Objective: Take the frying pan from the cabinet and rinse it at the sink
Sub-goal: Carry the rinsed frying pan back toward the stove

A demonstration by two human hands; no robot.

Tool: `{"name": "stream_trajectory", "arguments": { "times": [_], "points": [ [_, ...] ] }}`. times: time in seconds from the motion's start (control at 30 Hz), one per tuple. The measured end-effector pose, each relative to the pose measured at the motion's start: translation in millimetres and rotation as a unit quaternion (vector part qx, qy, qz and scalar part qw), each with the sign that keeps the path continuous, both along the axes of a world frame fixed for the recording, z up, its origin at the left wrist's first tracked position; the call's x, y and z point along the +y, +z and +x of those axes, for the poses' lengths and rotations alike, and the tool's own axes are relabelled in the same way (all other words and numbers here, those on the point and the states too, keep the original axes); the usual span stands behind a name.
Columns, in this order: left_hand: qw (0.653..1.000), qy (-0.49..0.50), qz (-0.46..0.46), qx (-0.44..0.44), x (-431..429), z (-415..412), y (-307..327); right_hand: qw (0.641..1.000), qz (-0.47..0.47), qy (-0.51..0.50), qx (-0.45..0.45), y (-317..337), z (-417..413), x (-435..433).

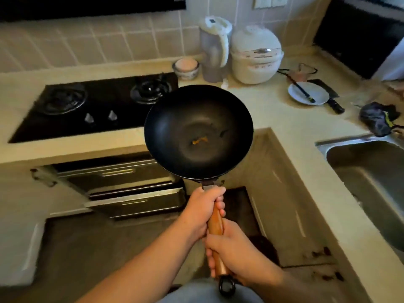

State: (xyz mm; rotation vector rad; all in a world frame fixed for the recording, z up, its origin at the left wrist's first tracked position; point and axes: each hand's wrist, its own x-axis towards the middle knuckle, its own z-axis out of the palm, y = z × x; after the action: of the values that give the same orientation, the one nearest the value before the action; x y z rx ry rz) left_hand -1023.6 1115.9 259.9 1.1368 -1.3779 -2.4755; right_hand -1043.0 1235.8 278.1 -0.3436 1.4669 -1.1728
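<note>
I hold a black frying pan (197,131) level in front of me by its long wooden handle. A small orange scrap lies in its bowl. My left hand (202,209) grips the handle just behind the pan, and my right hand (235,251) grips it lower, near the black hanging loop. The pan hangs over the inner corner of the counter, above the floor. A steel sink (371,184) is set into the counter at the right. Below the stove, the cabinet drawers (131,191) stand pulled out.
A black gas stove (91,106) sits in the counter to the left. At the back stand a small bowl (185,66), a kettle (215,48) and a rice cooker (254,54). A white plate (308,92), a cleaver (328,95) and a dark cloth (377,118) lie near the sink.
</note>
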Motion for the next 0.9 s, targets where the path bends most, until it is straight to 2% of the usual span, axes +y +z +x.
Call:
{"name": "stream_trajectory", "arguments": {
  "times": [0.17,0.47,0.9],
  "points": [
    [0.997,0.082,-0.004,-0.001,-64.0,88.9,1.0,0.995,0.024,0.093,0.005,5.5,67.6,-68.7],
    [0.973,0.232,0.006,0.014,-150.8,237.1,4.3,0.967,0.007,0.253,0.039,7.5,178.6,-170.9],
    [0.906,0.422,-0.021,0.004,-249.1,356.1,-12.6,0.891,-0.01,0.448,0.073,-8.2,263.0,-305.6]
  ]
}}
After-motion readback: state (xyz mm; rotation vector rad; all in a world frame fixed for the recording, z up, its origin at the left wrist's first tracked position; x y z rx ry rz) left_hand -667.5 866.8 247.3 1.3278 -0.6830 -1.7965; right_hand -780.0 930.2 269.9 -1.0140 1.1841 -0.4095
